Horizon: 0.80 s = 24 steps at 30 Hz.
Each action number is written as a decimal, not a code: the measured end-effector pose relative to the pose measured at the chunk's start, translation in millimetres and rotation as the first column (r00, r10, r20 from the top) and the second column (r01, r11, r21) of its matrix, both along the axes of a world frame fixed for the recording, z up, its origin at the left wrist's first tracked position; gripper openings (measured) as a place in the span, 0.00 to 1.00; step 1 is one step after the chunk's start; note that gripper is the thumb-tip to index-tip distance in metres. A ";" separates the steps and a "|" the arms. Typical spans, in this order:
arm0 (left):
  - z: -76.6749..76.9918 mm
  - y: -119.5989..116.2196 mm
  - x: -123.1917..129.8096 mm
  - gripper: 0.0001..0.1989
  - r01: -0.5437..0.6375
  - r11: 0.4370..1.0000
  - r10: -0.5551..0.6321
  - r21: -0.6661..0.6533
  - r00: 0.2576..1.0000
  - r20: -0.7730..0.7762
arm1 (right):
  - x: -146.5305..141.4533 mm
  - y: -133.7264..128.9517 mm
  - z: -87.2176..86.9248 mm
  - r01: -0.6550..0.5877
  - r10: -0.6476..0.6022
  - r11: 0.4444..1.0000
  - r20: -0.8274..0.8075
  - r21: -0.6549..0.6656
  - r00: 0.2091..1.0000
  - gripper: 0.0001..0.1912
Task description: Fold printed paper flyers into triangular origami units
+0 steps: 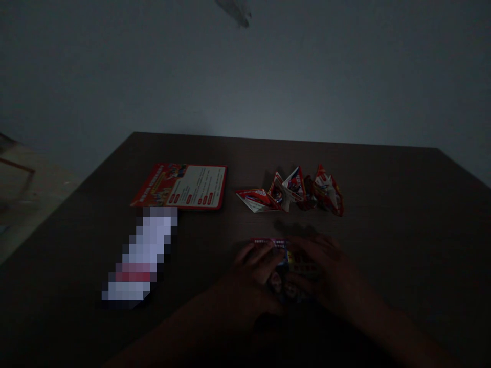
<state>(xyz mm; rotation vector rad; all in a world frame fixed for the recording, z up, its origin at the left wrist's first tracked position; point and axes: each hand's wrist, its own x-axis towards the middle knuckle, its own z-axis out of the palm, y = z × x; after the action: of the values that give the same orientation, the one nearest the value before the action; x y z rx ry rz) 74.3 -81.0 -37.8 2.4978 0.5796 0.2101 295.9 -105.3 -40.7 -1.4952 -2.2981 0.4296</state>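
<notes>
A small, colourful printed paper sheet (282, 268) lies low over the table in front of me, largely covered by my hands. My left hand (255, 271) is on its left part, fingers bent over the paper and thumb near the close edge. On the right part, my right hand (322, 268) grips the sheet, its thumb and fingers around the yellow-printed area. Dim light hides the fingertips' exact hold. Beyond the hands stand several folded red-and-white paper pieces (295, 186), pointed in shape, in an uneven row.
A red-and-white printed booklet or stack of cards (197, 186) lies at the back left of the dark table (383, 179). Nearer me is a lit phone-like object (148, 255), blurred by pixels. A pale wall (307, 76) rises behind the table.
</notes>
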 end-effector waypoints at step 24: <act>0.2 -2.6 3.6 0.13 -0.142 0.985 0.143 0.099 0.990 0.000 | 3.0 -4.9 6.8 -0.197 0.195 0.970 0.024 0.145 0.980 0.15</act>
<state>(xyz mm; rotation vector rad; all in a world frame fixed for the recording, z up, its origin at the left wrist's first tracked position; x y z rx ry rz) 77.9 -83.5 -37.6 2.5540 0.7695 0.2909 298.9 -110.2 -34.0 -1.2092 -2.4376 0.2981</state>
